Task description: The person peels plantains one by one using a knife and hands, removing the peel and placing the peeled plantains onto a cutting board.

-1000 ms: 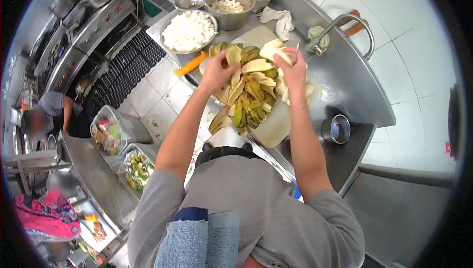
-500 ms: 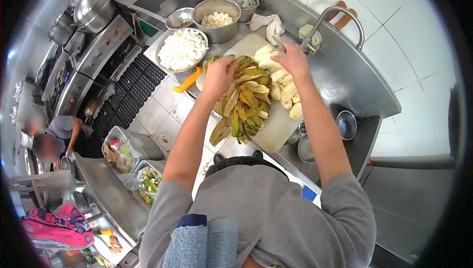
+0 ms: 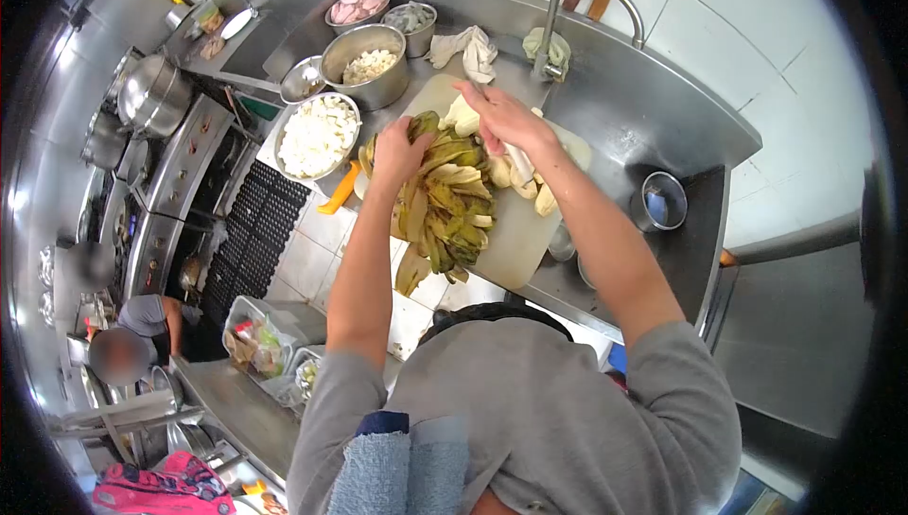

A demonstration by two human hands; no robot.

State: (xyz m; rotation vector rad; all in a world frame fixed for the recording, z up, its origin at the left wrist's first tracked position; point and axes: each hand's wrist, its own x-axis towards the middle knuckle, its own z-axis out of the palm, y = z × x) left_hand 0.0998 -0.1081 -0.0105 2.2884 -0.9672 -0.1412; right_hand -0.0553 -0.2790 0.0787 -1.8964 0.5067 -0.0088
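My left hand (image 3: 401,148) is closed on the upper left of a heap of green-brown plantain peels (image 3: 445,198), its fingertips partly hidden among them. My right hand (image 3: 514,124) is just right of the heap, over the peeled plantains (image 3: 498,173), with its fingers bent and pointing left. A narrow pale thing shows below its palm; whether it is a blade or a plantain I cannot tell. Peels and plantains lie on a white cutting board (image 3: 515,255), and some peels hang over its near edge.
A bowl of white chunks (image 3: 318,137) stands left of the board by an orange handle (image 3: 339,190). Behind are a steel pot (image 3: 366,70), a bowl of pink meat (image 3: 357,8), a cloth (image 3: 465,50) and a faucet (image 3: 551,33). Another person (image 3: 151,321) is at the lower left.
The view has shifted, so the counter appears further left. My right hand has moved closer to the peel heap and my left hand, over the peeled plantains. My left hand stays at the heap.
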